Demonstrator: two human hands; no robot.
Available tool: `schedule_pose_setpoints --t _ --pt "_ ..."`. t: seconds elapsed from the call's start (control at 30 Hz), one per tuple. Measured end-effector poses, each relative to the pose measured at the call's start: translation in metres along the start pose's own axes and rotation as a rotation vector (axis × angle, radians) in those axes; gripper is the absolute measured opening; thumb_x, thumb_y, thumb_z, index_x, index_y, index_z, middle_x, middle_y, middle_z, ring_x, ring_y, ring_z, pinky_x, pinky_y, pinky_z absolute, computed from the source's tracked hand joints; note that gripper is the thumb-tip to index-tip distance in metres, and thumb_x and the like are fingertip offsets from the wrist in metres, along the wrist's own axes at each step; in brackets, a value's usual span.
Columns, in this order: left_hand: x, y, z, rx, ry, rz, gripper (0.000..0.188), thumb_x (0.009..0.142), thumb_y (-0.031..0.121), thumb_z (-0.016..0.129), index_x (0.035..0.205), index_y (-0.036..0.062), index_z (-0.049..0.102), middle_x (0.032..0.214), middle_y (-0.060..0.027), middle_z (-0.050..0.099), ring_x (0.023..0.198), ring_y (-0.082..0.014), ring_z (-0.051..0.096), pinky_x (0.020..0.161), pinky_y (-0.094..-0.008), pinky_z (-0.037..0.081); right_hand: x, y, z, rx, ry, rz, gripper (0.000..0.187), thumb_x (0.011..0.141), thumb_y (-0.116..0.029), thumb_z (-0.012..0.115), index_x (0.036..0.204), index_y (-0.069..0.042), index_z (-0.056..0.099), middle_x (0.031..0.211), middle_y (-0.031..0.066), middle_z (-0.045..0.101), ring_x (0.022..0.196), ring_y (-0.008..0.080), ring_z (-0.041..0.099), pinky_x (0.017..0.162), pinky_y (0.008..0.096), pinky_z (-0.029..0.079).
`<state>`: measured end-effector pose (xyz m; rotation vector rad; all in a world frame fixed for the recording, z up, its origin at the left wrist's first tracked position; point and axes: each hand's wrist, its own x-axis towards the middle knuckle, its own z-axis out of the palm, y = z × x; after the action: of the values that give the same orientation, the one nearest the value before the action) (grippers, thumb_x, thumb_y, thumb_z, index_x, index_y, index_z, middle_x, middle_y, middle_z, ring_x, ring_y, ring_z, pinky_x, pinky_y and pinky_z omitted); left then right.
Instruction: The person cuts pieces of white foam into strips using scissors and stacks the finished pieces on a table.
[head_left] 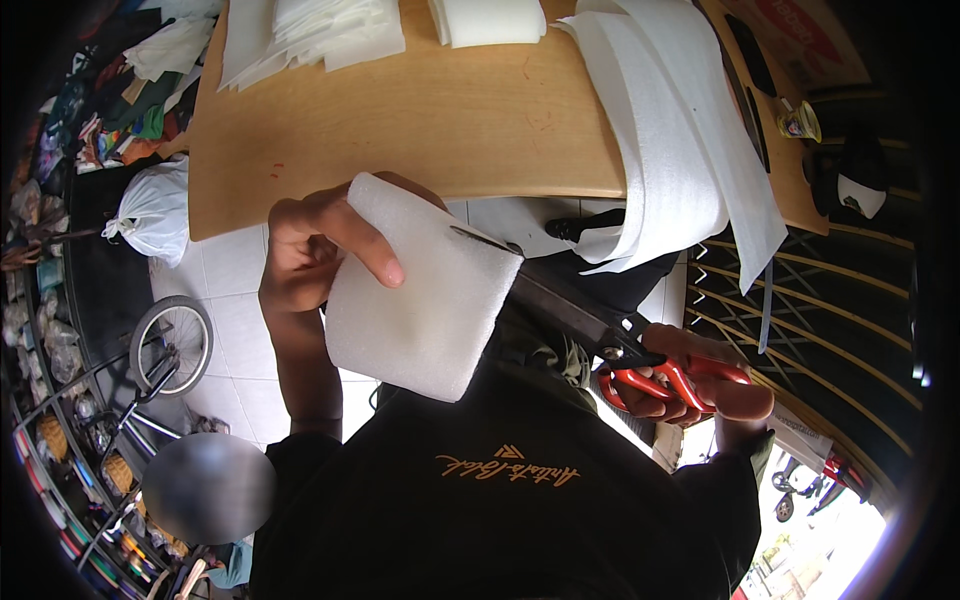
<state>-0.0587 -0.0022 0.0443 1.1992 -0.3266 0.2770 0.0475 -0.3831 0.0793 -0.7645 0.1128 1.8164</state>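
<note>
My left hand [330, 240] grips a squarish piece of white foam sheet [425, 300], the thumb lying on its face and the fingers mostly behind it. The piece is raised in front of my chest, off the table. Red-handled scissors [565, 305] with long dark blades are in my right hand [700, 380], its fingers wrapped round the handles. The blades reach the foam's upper right corner, and a dark tip shows along its top edge. How far the blades are apart I cannot tell.
A wooden table [430, 130] stands ahead, with stacked foam sheets [330, 35] and a folded foam piece [490, 20]. Long foam strips [670, 130] drape over its near right edge. At left are a white sack [155, 210], a bicycle wheel [172, 345] and a blurred round shape [208, 488].
</note>
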Motion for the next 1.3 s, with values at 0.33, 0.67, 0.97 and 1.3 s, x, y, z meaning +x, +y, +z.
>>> schedule_pose_setpoints --t 0.33,0.67,0.97,1.3 --pt "-0.002 0.004 0.011 0.047 0.174 -0.009 0.018 0.058 -0.002 0.061 0.074 0.0029 0.069 0.099 -0.0188 0.065 0.082 -0.0234 0.063 0.070 -0.0273 0.046 0.043 -0.001 0.032 -0.347 0.027 -0.231 0.055 0.098 -0.032 0.048 0.130 0.009 0.031 0.102 0.0170 0.054 0.075 0.0195 0.061 0.058 0.0253 0.051" --pt "-0.007 0.009 0.009 -0.005 0.163 -0.091 0.018 0.058 0.004 0.060 0.074 0.0032 0.069 0.094 -0.0183 0.066 0.080 -0.0232 0.063 0.069 -0.0271 0.045 0.051 0.005 0.038 -0.350 0.032 -0.284 0.052 0.097 -0.031 0.048 0.126 0.009 0.033 0.101 0.0179 0.054 0.074 0.0192 0.061 0.056 0.0247 0.051" --pt "0.003 0.005 0.007 0.157 -0.055 -0.033 0.032 0.052 0.011 0.057 0.078 0.0047 0.073 0.092 -0.0155 0.066 0.086 -0.0246 0.059 0.076 -0.0302 0.041 0.058 0.005 0.041 -0.374 0.024 -0.298 0.049 0.097 -0.031 0.049 0.123 0.009 0.034 0.101 0.0188 0.054 0.072 0.0189 0.062 0.054 0.0242 0.052" --pt "0.004 0.004 0.008 0.189 -0.049 -0.050 0.032 0.053 0.011 0.056 0.079 0.0049 0.073 0.086 -0.0098 0.066 0.084 -0.0218 0.056 0.078 -0.0301 0.040 0.030 -0.010 0.040 -0.307 0.024 -0.218 0.047 0.097 -0.030 0.049 0.119 0.009 0.036 0.100 0.0198 0.055 0.071 0.0185 0.063 0.052 0.0235 0.052"
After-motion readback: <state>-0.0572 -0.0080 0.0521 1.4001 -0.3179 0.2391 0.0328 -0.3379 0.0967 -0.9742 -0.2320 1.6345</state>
